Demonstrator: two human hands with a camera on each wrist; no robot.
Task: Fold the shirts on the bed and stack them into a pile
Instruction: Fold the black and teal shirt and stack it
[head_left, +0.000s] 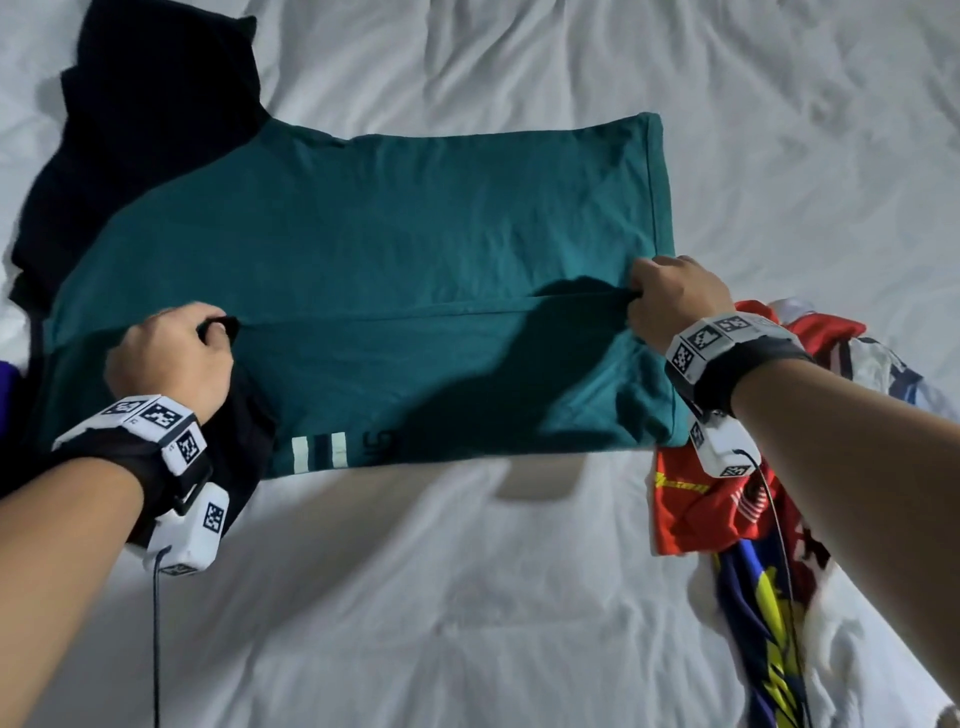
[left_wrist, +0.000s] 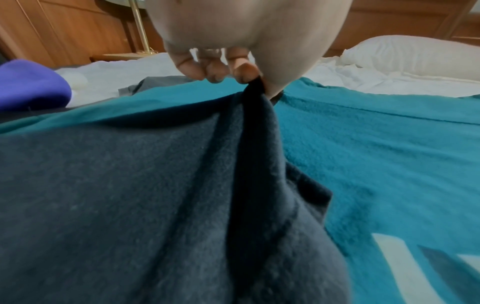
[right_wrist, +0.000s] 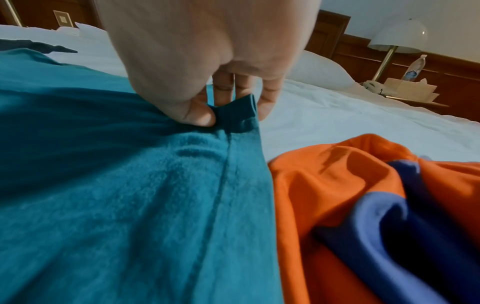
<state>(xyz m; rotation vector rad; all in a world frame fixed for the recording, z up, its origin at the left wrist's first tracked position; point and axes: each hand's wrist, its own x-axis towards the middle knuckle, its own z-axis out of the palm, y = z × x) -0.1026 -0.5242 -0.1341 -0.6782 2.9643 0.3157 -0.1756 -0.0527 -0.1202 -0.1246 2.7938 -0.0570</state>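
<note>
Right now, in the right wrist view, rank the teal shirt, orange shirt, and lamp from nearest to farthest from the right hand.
1. teal shirt: pinched by the right hand.
2. orange shirt: crumpled at lower right.
3. lamp: beyond the bed, upper right.

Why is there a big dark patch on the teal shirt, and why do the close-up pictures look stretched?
Head view: a shadow falls across the teal cotton shirt between the left hand and right hand. Both wrist views: wide-angle lenses bulge the near fabric, which is soft and slightly blurred.
</note>
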